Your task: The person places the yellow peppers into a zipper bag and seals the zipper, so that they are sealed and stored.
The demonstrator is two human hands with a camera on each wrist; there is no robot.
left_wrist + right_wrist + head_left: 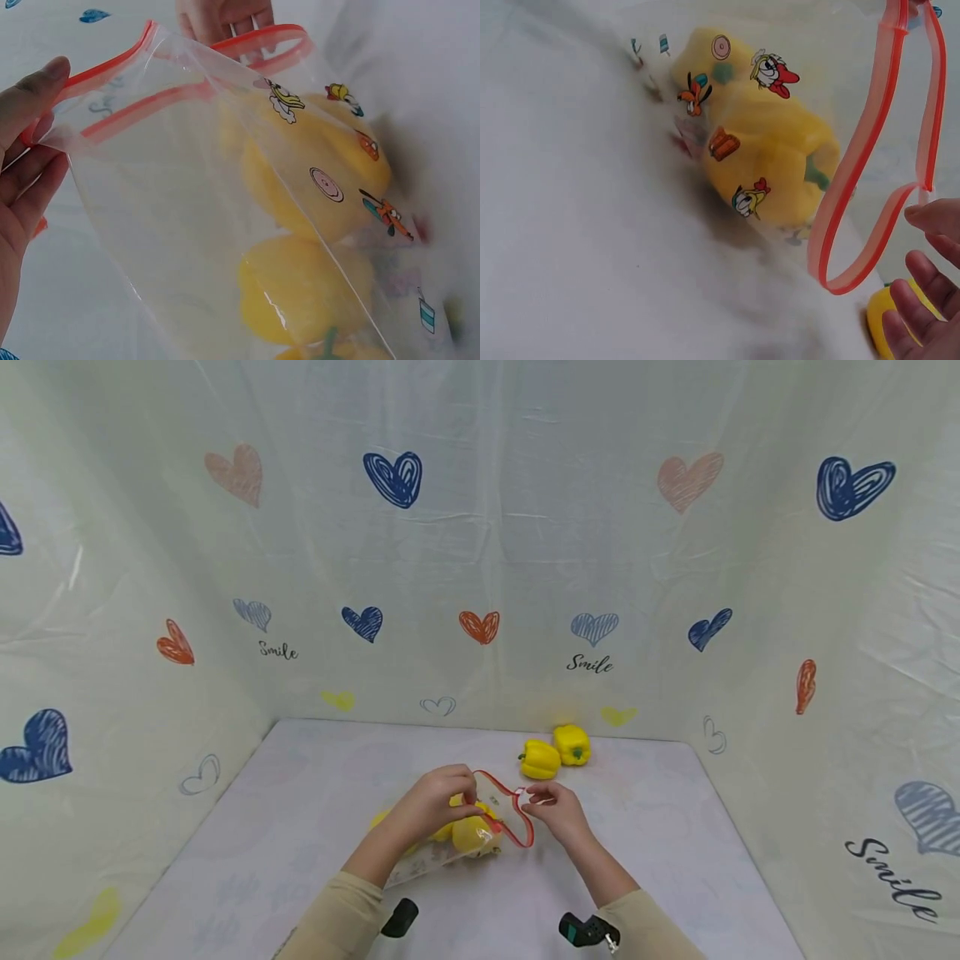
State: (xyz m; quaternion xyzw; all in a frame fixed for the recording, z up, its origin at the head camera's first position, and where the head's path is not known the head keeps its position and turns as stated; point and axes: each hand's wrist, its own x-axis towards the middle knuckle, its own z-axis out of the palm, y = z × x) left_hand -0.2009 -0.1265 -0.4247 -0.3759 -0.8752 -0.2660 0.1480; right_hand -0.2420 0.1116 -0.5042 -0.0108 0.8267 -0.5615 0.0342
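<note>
A clear zip bag (172,225) with a red zip rim and cartoon prints lies tilted on the table, its mouth spread apart. Several yellow bell peppers (769,161) are inside it. My left hand (435,802) pinches the red rim on one side between thumb and fingers. At the opposite corner of the mouth, my right hand (558,810) holds the clear edge by thumb and forefinger, the other fingers loosely spread. Beyond the bag, two more yellow bell peppers, one nearer (540,760) and one farther (573,745), sit side by side on the table.
The white table (315,777) is enclosed by a pale curtain (480,552) printed with hearts and "Smile" lettering. Black devices show by the left wrist (400,917) and right wrist (588,932).
</note>
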